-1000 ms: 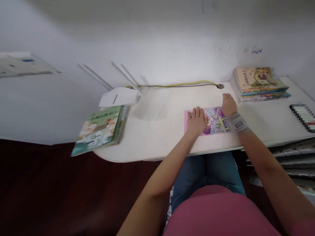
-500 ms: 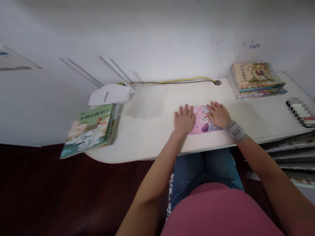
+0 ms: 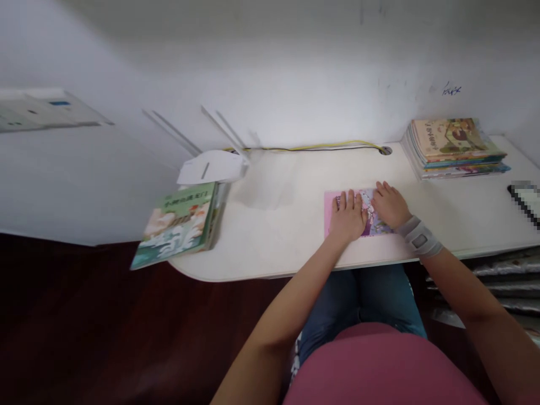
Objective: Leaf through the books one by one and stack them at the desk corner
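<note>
A pink and purple picture booklet (image 3: 330, 212) lies flat on the white desk (image 3: 270, 236), close to its front edge. My left hand (image 3: 349, 218) rests palm down on the booklet, left of its middle, with the fingers stretched out and covering part of the cover. Beside it, my right hand (image 3: 390, 206) lies over the booklet's right part, fingers extended and pointing up and left. A grey band (image 3: 418, 238) wraps my right wrist. Neither hand grips anything.
On the left, green-covered books (image 3: 179, 222) overhang the desk's rounded end, in front of a white router (image 3: 213, 167) with antennas. A book stack (image 3: 455, 149) stands back right. A phone-like, pixelated object (image 3: 527, 197) lies far right. Cables (image 3: 320, 146) run along the wall.
My left hand has slid rightward across the booklet, from its left edge toward the middle, nearer my right hand. The camera has turned left, so everything sits further right in view.
</note>
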Demonstrator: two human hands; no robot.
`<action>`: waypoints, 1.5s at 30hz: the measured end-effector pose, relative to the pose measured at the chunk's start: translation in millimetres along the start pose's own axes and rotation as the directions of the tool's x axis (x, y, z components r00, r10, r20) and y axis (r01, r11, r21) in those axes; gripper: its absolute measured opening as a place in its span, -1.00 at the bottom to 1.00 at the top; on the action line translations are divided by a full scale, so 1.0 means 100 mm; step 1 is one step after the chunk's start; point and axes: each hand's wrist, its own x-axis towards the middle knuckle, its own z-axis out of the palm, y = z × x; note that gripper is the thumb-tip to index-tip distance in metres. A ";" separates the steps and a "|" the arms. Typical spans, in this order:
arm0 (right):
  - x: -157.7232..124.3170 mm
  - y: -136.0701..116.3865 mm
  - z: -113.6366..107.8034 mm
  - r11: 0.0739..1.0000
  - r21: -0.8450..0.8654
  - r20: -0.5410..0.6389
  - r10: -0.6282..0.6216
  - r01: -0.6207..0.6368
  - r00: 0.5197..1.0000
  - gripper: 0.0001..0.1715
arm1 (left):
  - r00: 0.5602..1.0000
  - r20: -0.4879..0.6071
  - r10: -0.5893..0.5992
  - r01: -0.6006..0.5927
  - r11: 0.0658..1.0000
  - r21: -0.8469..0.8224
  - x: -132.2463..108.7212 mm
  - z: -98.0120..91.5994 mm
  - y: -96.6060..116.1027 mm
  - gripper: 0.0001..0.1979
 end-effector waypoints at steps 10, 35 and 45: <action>0.04 -0.04 0.16 0.947 0.100 -0.073 -0.299 0.305 0.952 -0.26 | 0.998 0.045 0.036 -0.036 0.999 -0.007 -0.02 -0.09 -0.08 -0.35; 0.22 0.28 0.12 0.984 0.040 -0.127 -0.169 0.175 0.977 -0.64 | 0.942 -0.126 -0.311 0.275 0.931 -0.242 -0.07 -0.21 -0.82 -0.59; 0.21 0.32 0.16 0.970 0.164 -0.200 -0.143 0.177 0.969 -0.59 | 0.929 0.177 -0.325 0.250 0.198 -0.948 0.13 -0.34 -0.85 -0.12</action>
